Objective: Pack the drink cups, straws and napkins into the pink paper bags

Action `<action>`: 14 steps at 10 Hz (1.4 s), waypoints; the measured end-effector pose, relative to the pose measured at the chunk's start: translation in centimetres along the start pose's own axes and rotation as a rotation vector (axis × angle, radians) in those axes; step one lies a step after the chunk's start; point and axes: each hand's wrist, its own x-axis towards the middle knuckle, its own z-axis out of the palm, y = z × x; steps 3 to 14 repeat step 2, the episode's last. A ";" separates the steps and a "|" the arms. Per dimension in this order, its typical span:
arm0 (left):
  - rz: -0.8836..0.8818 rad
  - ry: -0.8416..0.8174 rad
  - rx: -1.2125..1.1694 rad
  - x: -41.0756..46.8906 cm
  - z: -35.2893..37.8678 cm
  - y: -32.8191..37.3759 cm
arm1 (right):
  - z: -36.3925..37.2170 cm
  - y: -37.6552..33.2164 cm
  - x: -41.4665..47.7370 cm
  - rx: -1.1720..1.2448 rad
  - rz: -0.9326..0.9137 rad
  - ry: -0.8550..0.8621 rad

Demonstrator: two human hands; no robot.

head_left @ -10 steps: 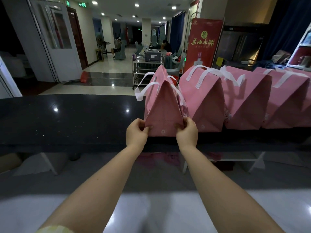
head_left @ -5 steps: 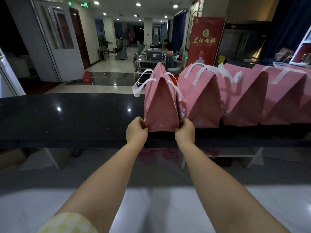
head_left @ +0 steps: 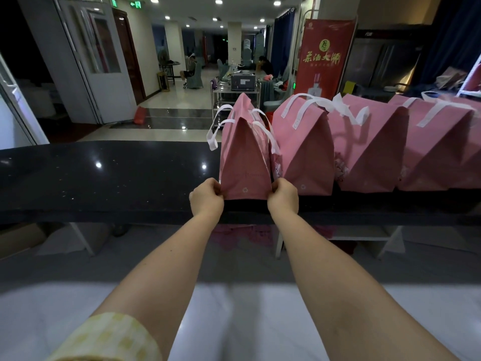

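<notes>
A pink paper bag [head_left: 244,157] with white handles stands upright on the black counter [head_left: 109,178], at the left end of a row. My left hand [head_left: 207,195] pinches its lower left corner and my right hand [head_left: 283,195] pinches its lower right corner. To its right stand three more pink bags: one right beside it [head_left: 304,142], another [head_left: 372,149] further along and a last one [head_left: 442,149] near the right edge, all with folded tops. No cups, straws or napkins show; the bags hide their contents.
The counter's near edge runs across the view, with white shelf supports [head_left: 369,238] beneath. Behind the bags stand a red banner [head_left: 322,56] and a metal cart [head_left: 234,92]. People sit far back in the hall. A white surface [head_left: 234,321] lies under my forearms.
The held bag has shifted slightly away from me along the counter, closer to its neighbour. Both hands keep their grip on its lower corners.
</notes>
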 end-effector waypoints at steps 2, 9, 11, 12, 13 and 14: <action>-0.028 -0.009 0.001 -1.9 -1.3 1.1 | -1.4 0.8 -0.4 0.082 -0.070 -0.077; -0.028 -0.009 0.001 -1.9 -1.3 1.1 | -1.4 0.8 -0.4 0.082 -0.070 -0.077; -0.028 -0.009 0.001 -1.9 -1.3 1.1 | -1.4 0.8 -0.4 0.082 -0.070 -0.077; -0.028 -0.009 0.001 -1.9 -1.3 1.1 | -1.4 0.8 -0.4 0.082 -0.070 -0.077; -0.028 -0.009 0.001 -1.9 -1.3 1.1 | -1.4 0.8 -0.4 0.082 -0.070 -0.077; -0.028 -0.009 0.001 -1.9 -1.3 1.1 | -1.4 0.8 -0.4 0.082 -0.070 -0.077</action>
